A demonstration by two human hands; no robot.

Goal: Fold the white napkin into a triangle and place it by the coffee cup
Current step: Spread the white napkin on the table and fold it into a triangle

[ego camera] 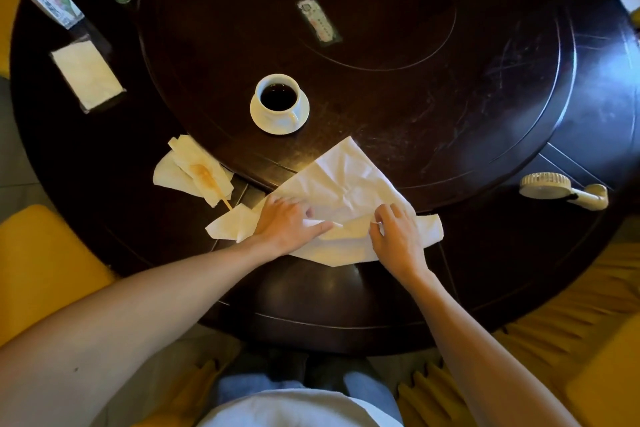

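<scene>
Napkin (346, 180) lies under both hands, near the coffee cup (279, 101). Left hand (287, 222) presses flat and open on it. Right hand (398, 232) pinches its edge.

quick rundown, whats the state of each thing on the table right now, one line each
white napkin: partly folded, creased, flat on the table under both hands
left hand: pressing the napkin, index finger extended
right hand: pinching a napkin edge
coffee cup: upright on its saucer, holding dark coffee
stained napkin: crumpled, brown stain
napkin stack: flat in its holder
handheld fan: lying on its side
</scene>
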